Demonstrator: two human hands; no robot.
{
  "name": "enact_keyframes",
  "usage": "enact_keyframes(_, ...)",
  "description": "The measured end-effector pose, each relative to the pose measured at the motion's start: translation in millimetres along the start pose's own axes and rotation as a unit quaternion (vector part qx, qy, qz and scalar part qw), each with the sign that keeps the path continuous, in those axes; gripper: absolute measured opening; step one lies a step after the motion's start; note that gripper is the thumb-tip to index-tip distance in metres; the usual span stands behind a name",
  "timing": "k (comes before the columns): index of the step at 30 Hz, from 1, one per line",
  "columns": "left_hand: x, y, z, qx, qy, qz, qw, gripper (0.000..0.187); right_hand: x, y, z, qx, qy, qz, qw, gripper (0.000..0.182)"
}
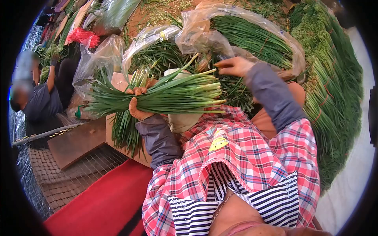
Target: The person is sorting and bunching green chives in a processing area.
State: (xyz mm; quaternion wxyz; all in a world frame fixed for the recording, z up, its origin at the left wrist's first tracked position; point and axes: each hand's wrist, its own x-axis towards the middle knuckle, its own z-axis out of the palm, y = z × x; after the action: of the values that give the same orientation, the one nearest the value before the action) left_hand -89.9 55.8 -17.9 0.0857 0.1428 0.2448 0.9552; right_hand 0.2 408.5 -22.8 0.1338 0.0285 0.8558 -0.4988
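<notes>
My left hand [137, 105] grips a thick bunch of long green stalks [173, 96] around its middle. The bunch lies across my lap, with its pale cut ends pointing right. My right hand [233, 66] hovers just above those cut ends, fingers drawn together and pointing left. I cannot tell whether it pinches a stalk. Both arms wear grey sleeves under a red plaid shirt [244, 157].
Heaps of the same greens [334, 86] lie ahead and to the right, some in clear plastic bags [204, 27]. A cardboard box [118, 82] stands under the bunch. A red mat [106, 200] and wire mesh [35, 181] lie at lower left. Another person [39, 98] sits at left.
</notes>
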Motion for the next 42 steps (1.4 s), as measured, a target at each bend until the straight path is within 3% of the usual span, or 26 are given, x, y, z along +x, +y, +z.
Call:
enact_keyframes(2, 2, 4, -5, 0.011, -0.028, -0.012, 0.999, 0.028, 20, -14, 36, 0.127, -0.007, -0.052, 0.991, 0.034)
enact_keyframes(5, 1, 3, 15, 0.019, -0.03, -0.017, 0.999, 0.028, 46, -4, 63, 0.226, -0.063, -0.025, 0.972, 0.029)
enact_keyframes(8, -4, 6, 23, 0.022, -0.026, -0.009, 0.999, 0.027, 41, -4, 67, 0.123, 0.005, 0.001, 0.992, 0.026)
enact_keyframes(9, -5, 6, 23, 0.017, -0.016, -0.015, 1.0, 0.027, 37, -6, 67, 0.173, -0.008, -0.011, 0.985, 0.025)
enact_keyframes(12, -8, 5, 30, -0.021, 0.009, -0.024, 0.999, 0.027, 29, -24, 65, 0.088, 0.0, -0.106, 0.99, 0.026)
enact_keyframes(13, -8, 3, 39, -0.044, 0.016, -0.021, 0.999, 0.027, 29, -27, 63, 0.028, -0.014, -0.077, 0.997, 0.028)
enact_keyframes(15, -10, 1, 44, -0.072, 0.032, -0.02, 0.997, 0.028, 25, -30, 64, 0.054, 0.005, -0.049, 0.997, 0.027)
enact_keyframes(17, -12, -1, 40, -0.114, 0.047, -0.016, 0.992, 0.029, 16, -54, 59, -0.122, 0.057, -0.027, 0.99, 0.029)
enact_keyframes(18, -11, -1, 38, -0.145, 0.054, -0.009, 0.988, 0.028, 16, -48, 62, -0.154, 0.094, -0.037, 0.983, 0.03)
enact_keyframes(20, -11, 2, 37, -0.106, 0.054, -0.004, 0.993, 0.029, 21, -27, 53, -0.221, 0.083, 0.065, 0.97, 0.027)
enact_keyframes(22, -10, -1, 34, -0.13, 0.048, 0.024, 0.99, 0.031, 19, 5, 33, -0.323, 0.121, 0.066, 0.936, 0.027)
enact_keyframes(23, -12, 2, 33, -0.115, 0.072, 0.038, 0.99, 0.025, 15, 22, 14, -0.368, 0.09, 0.132, 0.916, 0.029)
enact_keyframes(26, -14, 25, 40, -0.074, 0.121, 0.035, 0.989, 0.018, -8, 93, -39, -0.471, -0.042, 0.199, 0.858, 0.026)
enact_keyframes(28, -8, 43, 48, -0.017, 0.162, 0.117, 0.98, 0.016, -27, 96, -62, -0.504, -0.105, 0.261, 0.817, 0.032)
enact_keyframes(30, 3, 71, 41, 0.036, 0.21, 0.199, 0.956, 0.016, -17, 113, -81, -0.395, 0.074, 0.107, 0.909, 0.053)
enact_keyframes(31, 8, 87, 42, 0.073, 0.256, 0.25, 0.931, 0.018, -5, 56, -77, -0.239, 0.109, 0.061, 0.963, 0.068)
enact_keyframes(32, 9, 102, 49, 0.026, 0.218, 0.25, 0.943, 0.018, 6, -6, -73, -0.06, 0.131, 0.046, 0.989, 0.072)
enact_keyframes(33, 10, 113, 53, 0.056, 0.221, 0.278, 0.933, 0.019, 8, -71, -65, -0.102, 0.189, -0.05, 0.975, 0.073)
enact_keyframes(34, 8, 121, 46, 0.043, 0.213, 0.295, 0.93, 0.019, 6, -126, -47, -0.022, 0.209, -0.139, 0.968, 0.079)
enact_keyframes(36, 5, 133, 26, 0.016, 0.197, 0.329, 0.923, 0.021, 10, -193, -2, -0.068, 0.214, -0.371, 0.901, 0.086)
enact_keyframes(37, -4, 133, 22, 0.011, 0.197, 0.317, 0.927, 0.025, 12, -224, 24, -0.114, 0.197, -0.433, 0.872, 0.088)
enact_keyframes(38, -18, 129, 22, 0.014, 0.214, 0.302, 0.929, 0.025, 7, -246, 47, -0.197, 0.135, -0.442, 0.864, 0.098)
enact_keyframes(39, -34, 121, 21, 0.011, 0.23, 0.284, 0.931, 0.026, 5, -268, 75, -0.176, 0.011, -0.395, 0.902, 0.093)
enact_keyframes(40, -52, 106, 18, 0.001, 0.286, 0.279, 0.917, 0.028, 11, -265, 108, -0.276, 0.003, -0.436, 0.857, 0.091)
enact_keyframes(41, -69, 93, -10, 0.028, 0.364, 0.27, 0.891, 0.03, 28, -242, 142, -0.235, -0.039, -0.512, 0.825, 0.092)
enact_keyframes(42, -79, 81, -11, -0.027, 0.344, 0.2, 0.917, 0.034, 28, -241, 154, -0.303, -0.072, -0.476, 0.823, 0.098)
